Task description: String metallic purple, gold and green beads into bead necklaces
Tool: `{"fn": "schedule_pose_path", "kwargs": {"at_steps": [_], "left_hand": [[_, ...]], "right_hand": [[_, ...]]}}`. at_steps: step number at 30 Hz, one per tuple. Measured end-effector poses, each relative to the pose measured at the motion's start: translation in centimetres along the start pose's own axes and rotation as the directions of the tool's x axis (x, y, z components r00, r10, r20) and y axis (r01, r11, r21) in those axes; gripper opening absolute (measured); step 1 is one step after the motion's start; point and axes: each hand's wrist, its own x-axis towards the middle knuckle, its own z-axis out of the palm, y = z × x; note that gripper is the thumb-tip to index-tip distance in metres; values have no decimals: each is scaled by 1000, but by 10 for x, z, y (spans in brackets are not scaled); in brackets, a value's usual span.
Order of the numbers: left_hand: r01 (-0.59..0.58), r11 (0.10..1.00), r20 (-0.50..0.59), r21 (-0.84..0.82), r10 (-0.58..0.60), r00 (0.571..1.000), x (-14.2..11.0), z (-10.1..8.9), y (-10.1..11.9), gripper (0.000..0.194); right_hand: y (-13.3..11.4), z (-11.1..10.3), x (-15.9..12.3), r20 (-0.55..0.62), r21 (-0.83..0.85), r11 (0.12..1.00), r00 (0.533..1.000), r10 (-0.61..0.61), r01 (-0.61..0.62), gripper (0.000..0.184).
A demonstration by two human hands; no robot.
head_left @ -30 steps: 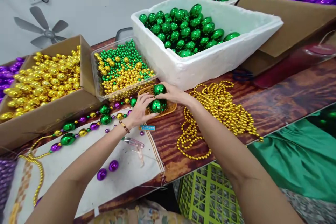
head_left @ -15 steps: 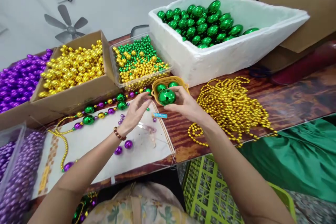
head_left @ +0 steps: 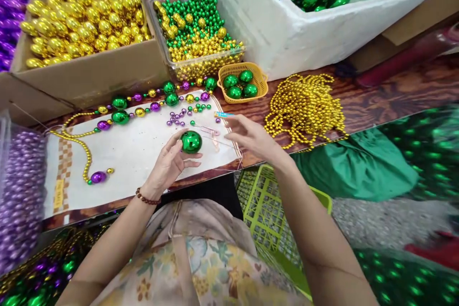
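Observation:
My left hand holds a large shiny green bead between thumb and fingers, above the front of the white cloth. To its right, my right hand hovers over the cloth's edge, fingers apart and slightly curled. A pink safety pin and a fine thread lie between the hands. Small purple beads and small green beads are scattered behind them. Along the back of the cloth runs a strand of green, purple and gold beads. Several green balls sit in the orange basket.
At the back stand a cardboard box of gold beads, a clear tub of small beads and a white foam box. Gold bead chains lie on the right. A green crate is below the table edge.
A green bead has come out from the basket area and is now in my left hand over the cloth. My right hand has moved away from the basket toward me. The view has tilted down.

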Motion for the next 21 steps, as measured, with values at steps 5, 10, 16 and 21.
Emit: {"fn": "schedule_pose_path", "kwargs": {"at_steps": [5,10,16,21], "left_hand": [[117,984,-21,-132,-121,992,-17,-27,-15,31],[61,992,39,-108,-57,998,-29,-29,-18,49],[-164,983,21,80,163,986,-33,-30,-18,45],[-501,715,79,487,535,841,-29,-36,-25,60]], "right_hand": [[47,9,-28,35,-445,864,960,277,-233,8],[71,30,-32,18,-504,837,967,255,-211,10],[82,29,-30,46,-511,843,974,221,-167,15],[81,21,-43,-33,-493,853,983,182,-175,14]]}}
